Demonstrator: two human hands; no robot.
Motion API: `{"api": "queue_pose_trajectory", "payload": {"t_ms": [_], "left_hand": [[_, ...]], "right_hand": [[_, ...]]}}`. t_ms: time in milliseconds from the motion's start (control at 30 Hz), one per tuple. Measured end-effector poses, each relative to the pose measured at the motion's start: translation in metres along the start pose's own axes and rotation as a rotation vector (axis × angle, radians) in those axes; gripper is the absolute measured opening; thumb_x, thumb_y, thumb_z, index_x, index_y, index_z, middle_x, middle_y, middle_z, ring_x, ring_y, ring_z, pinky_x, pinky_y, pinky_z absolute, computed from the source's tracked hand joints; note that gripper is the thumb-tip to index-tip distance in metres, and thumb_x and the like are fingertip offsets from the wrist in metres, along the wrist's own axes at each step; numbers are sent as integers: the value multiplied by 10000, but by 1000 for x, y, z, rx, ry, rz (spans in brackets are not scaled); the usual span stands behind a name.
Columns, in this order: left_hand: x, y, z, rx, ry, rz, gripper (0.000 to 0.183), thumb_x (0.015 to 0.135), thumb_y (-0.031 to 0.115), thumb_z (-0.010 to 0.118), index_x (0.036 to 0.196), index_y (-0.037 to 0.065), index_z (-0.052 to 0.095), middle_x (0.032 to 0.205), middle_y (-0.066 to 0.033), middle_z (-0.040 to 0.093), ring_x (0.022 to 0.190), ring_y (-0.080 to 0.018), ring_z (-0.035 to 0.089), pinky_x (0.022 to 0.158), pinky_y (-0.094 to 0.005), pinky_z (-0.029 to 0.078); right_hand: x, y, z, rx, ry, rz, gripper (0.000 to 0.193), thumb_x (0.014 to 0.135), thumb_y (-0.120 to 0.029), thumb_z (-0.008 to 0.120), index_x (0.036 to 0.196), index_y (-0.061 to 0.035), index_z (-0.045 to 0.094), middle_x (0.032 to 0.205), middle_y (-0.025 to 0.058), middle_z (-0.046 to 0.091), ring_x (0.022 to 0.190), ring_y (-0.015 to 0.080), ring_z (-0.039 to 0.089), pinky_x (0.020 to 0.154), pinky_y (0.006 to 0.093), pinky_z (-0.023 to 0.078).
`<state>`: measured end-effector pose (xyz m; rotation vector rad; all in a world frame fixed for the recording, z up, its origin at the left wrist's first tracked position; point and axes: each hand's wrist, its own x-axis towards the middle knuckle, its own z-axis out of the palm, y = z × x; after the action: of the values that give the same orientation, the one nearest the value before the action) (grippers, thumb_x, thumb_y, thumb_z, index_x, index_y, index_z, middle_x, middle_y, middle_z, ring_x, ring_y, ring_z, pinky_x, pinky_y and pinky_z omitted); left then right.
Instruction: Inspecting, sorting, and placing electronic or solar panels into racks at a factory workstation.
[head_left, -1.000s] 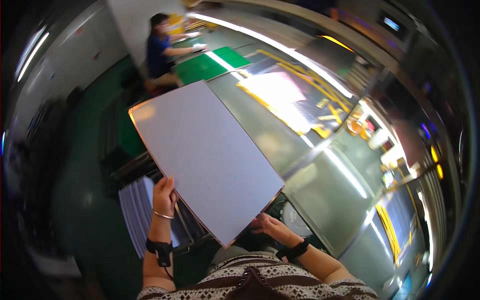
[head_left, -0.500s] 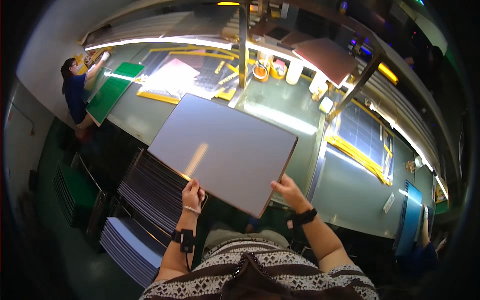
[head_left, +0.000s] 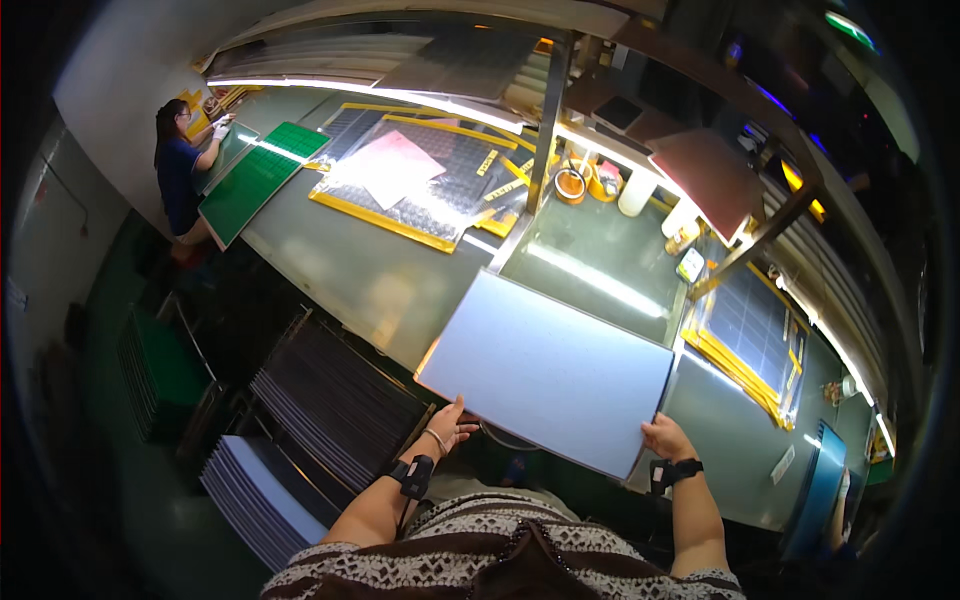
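Note:
A pale blue-grey flat rectangular panel (head_left: 550, 370) with a thin dark edge is in front of me, its far part over the green table and its near edge jutting past the table's front. My right hand (head_left: 668, 438) grips the panel near its right front corner, thumb on top and fingers beneath. At the panel's left front edge is my left hand (head_left: 453, 426), its fingers apart and stretched, with the thumb tip close to the edge. Whether the left fingertips touch the underside is hidden.
Racks of stacked dark panels (head_left: 335, 385) and blue-grey panels (head_left: 255, 490) stand low on the left. Yellow-edged screens (head_left: 415, 180) lie on the table (head_left: 330, 265). A metal post (head_left: 550, 130) rises behind. A co-worker (head_left: 180, 165) handles panels at far left.
The panel has moved right and farther from me, lower over the table. My right hand keeps its hold, while my left hand's fingers have opened at the edge.

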<state>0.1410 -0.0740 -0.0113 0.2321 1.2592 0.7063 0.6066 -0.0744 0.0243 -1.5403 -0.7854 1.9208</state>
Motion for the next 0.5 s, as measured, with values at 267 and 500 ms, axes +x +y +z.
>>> {"api": "queue_pose_trajectory", "payload": {"t_ms": [267,500], "left_hand": [[42,-13,-2,194,-315,-92,316,898,272,465,881,-22,581,827,-108,632,715,-170,617,595,-254,507],[39,-11,-25,292,-419,-288,413,865,398,496,1078,46,529,1035,-68,603,858,-152,599,699,-276,482]], "right_hand": [[-55,-187,42,-1378,450,-76,343,762,-270,605,979,-6,583,956,209,590,902,329,562,780,380,440],[76,-404,314,-1414,131,-1256,291,789,-204,597,1024,-35,568,932,140,607,882,268,573,766,346,442]]}}
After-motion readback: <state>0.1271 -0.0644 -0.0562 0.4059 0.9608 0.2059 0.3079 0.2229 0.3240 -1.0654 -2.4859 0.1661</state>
